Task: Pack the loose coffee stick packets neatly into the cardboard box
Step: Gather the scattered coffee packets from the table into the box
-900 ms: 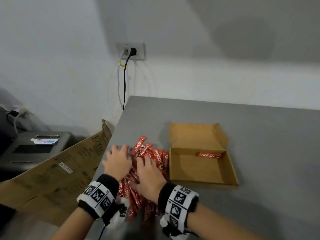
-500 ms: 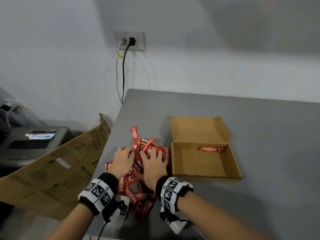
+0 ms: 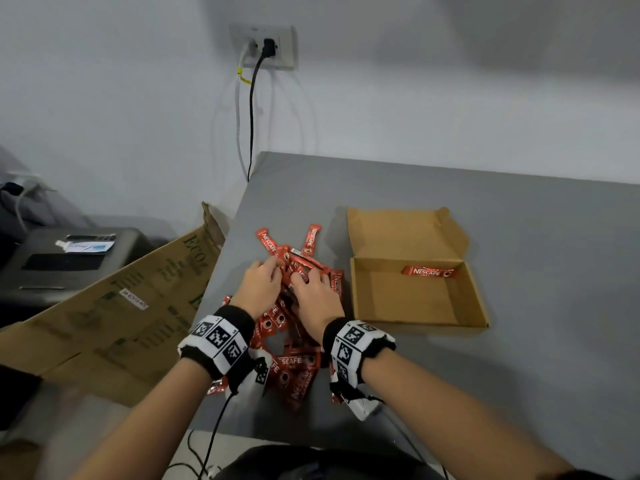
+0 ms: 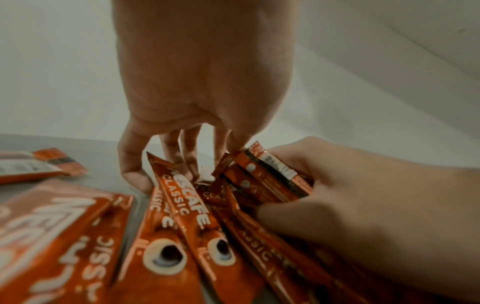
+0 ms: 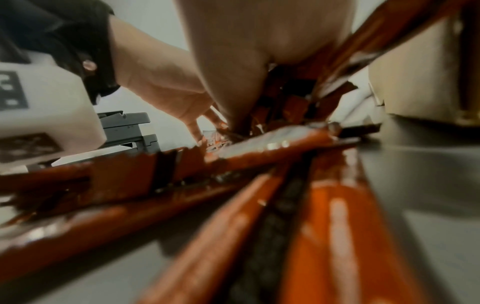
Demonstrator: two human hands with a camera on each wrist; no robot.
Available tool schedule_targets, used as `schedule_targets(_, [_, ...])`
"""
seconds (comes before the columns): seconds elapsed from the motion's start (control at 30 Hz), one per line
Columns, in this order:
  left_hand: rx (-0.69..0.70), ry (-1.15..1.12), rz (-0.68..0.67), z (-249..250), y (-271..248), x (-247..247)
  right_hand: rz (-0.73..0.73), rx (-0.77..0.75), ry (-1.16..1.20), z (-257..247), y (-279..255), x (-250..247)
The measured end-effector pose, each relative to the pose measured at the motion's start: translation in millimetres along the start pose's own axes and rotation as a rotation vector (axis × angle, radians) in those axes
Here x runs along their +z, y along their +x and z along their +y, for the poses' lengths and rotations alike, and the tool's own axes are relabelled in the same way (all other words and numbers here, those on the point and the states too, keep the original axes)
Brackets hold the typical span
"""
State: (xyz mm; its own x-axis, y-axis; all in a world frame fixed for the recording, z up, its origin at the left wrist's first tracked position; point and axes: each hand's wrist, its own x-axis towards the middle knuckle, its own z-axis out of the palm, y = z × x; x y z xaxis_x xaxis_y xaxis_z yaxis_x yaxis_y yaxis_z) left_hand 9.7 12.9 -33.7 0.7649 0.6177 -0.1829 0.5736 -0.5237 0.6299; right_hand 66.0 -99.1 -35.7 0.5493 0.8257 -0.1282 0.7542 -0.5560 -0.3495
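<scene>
A: What is found along the table (image 3: pixel 519 209) edges?

B: The pile of coffee stick packets (image 3: pixel 298 368) is spread from the near edge up along the left edge. A large flattened cardboard sheet (image 3: pixel 114 317) is leaned against that left edge. The far edge is met by a wall, where a socket (image 3: pixel 263 46) with two hanging cables is seen above the far left corner. Bare grey surface is left to the right of the cardboard box (image 3: pixel 474 306) and beyond it toward the far edge.

A: And where is the box placed?

B: It is set just right of the pile, well in from every edge, with its lid (image 3: pixel 405 233) folded back toward the far edge. One single packet (image 3: pixel 428 271) is laid inside, flat against the far wall of the tray; the rest of the tray floor is shown bare.

A: How is the grip of each hand described?

B: The left hand (image 3: pixel 261 287) is lowered onto the pile, and in the left wrist view its curled fingers (image 4: pixel 135 179) are closed on packet ends. The right hand (image 3: pixel 317 299) is wrapped round a small bundle of packets (image 4: pixel 262 176), thumb below and fingers above, touching the left hand's fingertips. The right wrist view is blurred; only red packets close to the lens and the box wall (image 5: pixel 415 72) at the right are made out.
</scene>
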Motion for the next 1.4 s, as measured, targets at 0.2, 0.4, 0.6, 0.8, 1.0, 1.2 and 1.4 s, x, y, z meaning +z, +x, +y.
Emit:
schedule_targets(0.2, [0.034,-0.110,0.130,-11.7,-5.1,-0.3,-0.022,-0.003,0.074,-7.6,-6.6,-12.0])
schedule_targets(0.4, [0.065,-0.214,0.122,-11.7,-8.3,-5.0,0.161,-0.042,0.245,-7.6,-23.7,-42.1])
schedule_targets(0.6, [0.102,-0.192,0.066,-0.9,-6.7,1.2,0.236,0.061,0.385,30.1,-45.5,-87.5])
schedule_targets(0.8, [0.047,-0.061,0.004,0.1,0.5,9.6,0.175,0.237,0.336,89.7,-50.2,-88.3])
schedule_targets(1.0, [0.065,-0.014,0.006,7.3,0.4,11.5,-0.031,0.433,0.445,103.5,-32.0,-65.2])
schedule_targets(1.2, [0.064,-0.015,-0.004,10.7,-2.5,10.5,0.028,0.493,0.425,100.1,-27.5,-56.0])
schedule_targets(1.4, [0.112,0.021,0.020,12.1,-3.6,8.8,0.023,0.448,0.376,94.3,-25.8,-61.0])
